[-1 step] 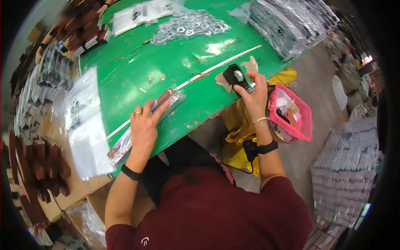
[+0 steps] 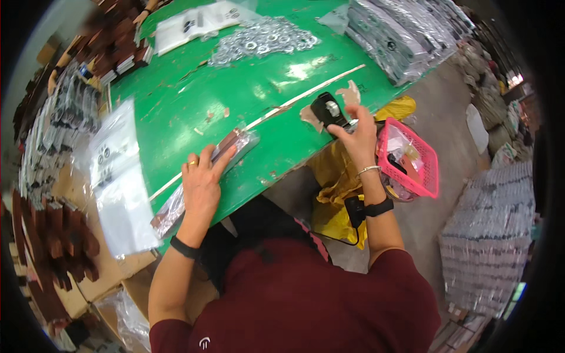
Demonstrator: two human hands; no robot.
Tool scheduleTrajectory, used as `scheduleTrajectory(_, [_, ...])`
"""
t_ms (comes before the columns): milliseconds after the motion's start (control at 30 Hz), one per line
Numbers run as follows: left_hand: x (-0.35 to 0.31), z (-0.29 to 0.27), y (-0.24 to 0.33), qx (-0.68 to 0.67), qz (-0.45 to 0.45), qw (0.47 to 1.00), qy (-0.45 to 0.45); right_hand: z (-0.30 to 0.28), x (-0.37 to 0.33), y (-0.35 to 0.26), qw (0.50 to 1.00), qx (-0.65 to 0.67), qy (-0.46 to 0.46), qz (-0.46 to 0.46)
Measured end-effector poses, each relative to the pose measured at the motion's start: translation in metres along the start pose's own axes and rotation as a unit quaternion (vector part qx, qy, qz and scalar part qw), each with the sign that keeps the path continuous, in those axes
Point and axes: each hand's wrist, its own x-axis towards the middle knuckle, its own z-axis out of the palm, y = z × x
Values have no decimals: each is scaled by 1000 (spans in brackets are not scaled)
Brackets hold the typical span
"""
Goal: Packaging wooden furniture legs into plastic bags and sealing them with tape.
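Note:
My left hand [image 2: 202, 187] is closed over a long brown bar [image 2: 228, 141] in a clear plastic sleeve. The bar lies slantwise along the table's near edge, its lower end at my left wrist. At the right, my right hand [image 2: 358, 134] reaches a black tape dispenser [image 2: 326, 110] with a shiny roll, standing on the tabletop between torn brown patches. Thumb and fingers come together at the dispenser's near end, around a small glossy bit that looks like clear tape. Part of that spot is hidden by my fingers.
The green table [image 2: 176, 112] carries a heap of metal rings [image 2: 265, 41], flat plastic bags [image 2: 120, 182] and a stack of wrapped parts [image 2: 400, 38]. A pink basket [image 2: 421, 179] hangs beside its right edge. Brown pieces [image 2: 59, 229] lie at left; a wrapped stack [image 2: 488, 241] stands at right.

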Motion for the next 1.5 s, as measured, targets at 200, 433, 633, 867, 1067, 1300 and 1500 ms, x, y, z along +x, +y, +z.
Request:
scheduleTrajectory(200, [-5,-2,5,1,-13,1000,-18,9,0,19,995,-49,-79,40])
scheduleTrajectory(433, [0,-3,9,-6,-9,1000,-12,5,9,22,998,9,-15,60])
scheduleTrajectory(633, [1,-2,8,0,-14,1000,-13,-29,-25,37,925,283,-94,234])
scheduleTrajectory(867, [-2,0,9,12,-19,1000,-8,-13,-44,59,847,394,-104,341])
scheduleTrajectory(1067, [-6,-1,7,28,-34,999,4,14,-46,59,910,320,-49,259])
scheduleTrajectory(1300, [-6,4,11,46,-7,999,3,37,-70,-3,866,414,-154,235])
scheduleTrajectory(1500, [-8,4,22,26,-4,999,30,78,-30,-117,828,468,-243,187])
